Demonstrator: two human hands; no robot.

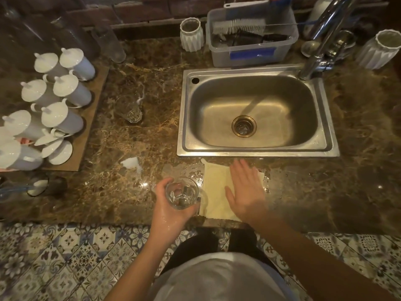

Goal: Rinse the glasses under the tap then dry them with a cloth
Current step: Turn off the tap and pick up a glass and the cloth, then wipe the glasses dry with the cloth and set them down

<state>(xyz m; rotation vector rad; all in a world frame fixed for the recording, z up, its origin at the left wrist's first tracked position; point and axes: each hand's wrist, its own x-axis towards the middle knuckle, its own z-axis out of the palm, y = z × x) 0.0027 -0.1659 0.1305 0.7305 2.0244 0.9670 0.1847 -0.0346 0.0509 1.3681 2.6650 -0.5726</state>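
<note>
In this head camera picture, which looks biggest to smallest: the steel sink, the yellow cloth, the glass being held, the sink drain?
1. Sink
2. Yellow cloth, partly under the right hand
3. Held glass, in the left hand; nearness to the camera flatters it
4. Drain

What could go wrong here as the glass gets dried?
The left hand looks wet while gripping the glass out near the counter's front edge, so it could slip and fall to the tiled floor. The right hand lies flat on the cloth, which sits among water puddles and may already be damp.
</note>
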